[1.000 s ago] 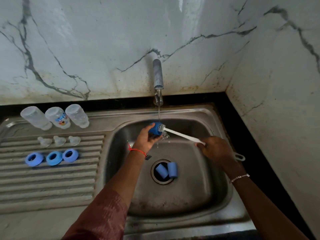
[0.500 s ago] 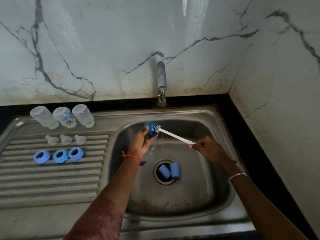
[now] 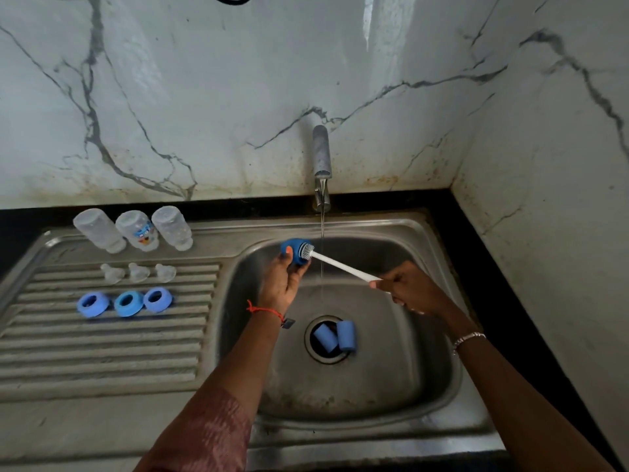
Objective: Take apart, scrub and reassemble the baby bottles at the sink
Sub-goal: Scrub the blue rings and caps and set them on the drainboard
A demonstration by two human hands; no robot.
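**Cap scrubbing beside the running tap**

One blue cap (image 3: pixel 294 251): raised over the back-left corner of the sink basin (image 3: pixel 391 386), open mouth turned rightward, presumably to take the brush head (image 3: pixel 308 251) straight in. Gripped by the left hand (image 3: pixel 282 287) from below, fingers (image 3: pixel 299 267) curled round the cap's wall, one orange-nailed digit over its upper side, mouth left unobstructed. Bristles seated in that mouth; white brush handle (image 3: pixel 343 269) slanting down and right into the right hand (image 3: pixel 413 292), fingers (image 3: pixel 377 284) pinched on the shaft toward its far end, a long hold probably chosen for easy twisting and stroking. Thin water stream (image 3: pixel 322 233) from the tap (image 3: pixel 322 158) falling just right of the cap, past the handle close behind the bristles; contact with the handle not resolvable. Cap apparently kept just aside of the flow for scrubbing, with rinsing only a small shift away.

Below, two more blue caps (image 3: pixel 346 335) lying together in the drain opening (image 3: pixel 311 352), well apart from both hands, probably awaiting the brush.

Further left, on the ribbed surface (image 3: pixel 102 352) beside the basin, parts sorted by kind in three rows: clear bottles (image 3: pixel 137 229) at the back, apparently mouth down for draining; clear teats (image 3: pixel 139 271) in the middle; blue collar rings (image 3: pixel 128 303) nearest. Layout likely meant to ease reassembly.
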